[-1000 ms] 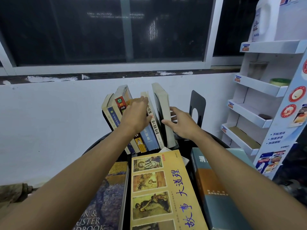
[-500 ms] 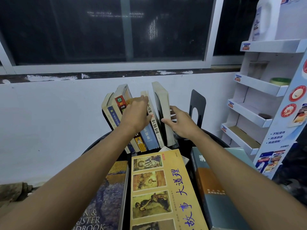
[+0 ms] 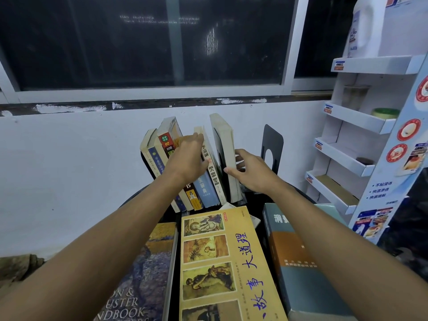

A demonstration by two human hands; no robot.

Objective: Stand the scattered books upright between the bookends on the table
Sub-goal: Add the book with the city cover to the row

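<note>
Books (image 3: 162, 154) lean under the flat left hand (image 3: 187, 158) — right hand (image 3: 252, 172) grips the pale book (image 3: 225, 144), fingers (image 3: 239, 156) partly hidden behind it.

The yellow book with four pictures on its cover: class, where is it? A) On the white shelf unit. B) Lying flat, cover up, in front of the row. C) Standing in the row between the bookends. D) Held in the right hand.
B: the yellow book lies flat, cover up, in front of the row of standing books; the right hand grips the cream book at the row's end instead.
</note>
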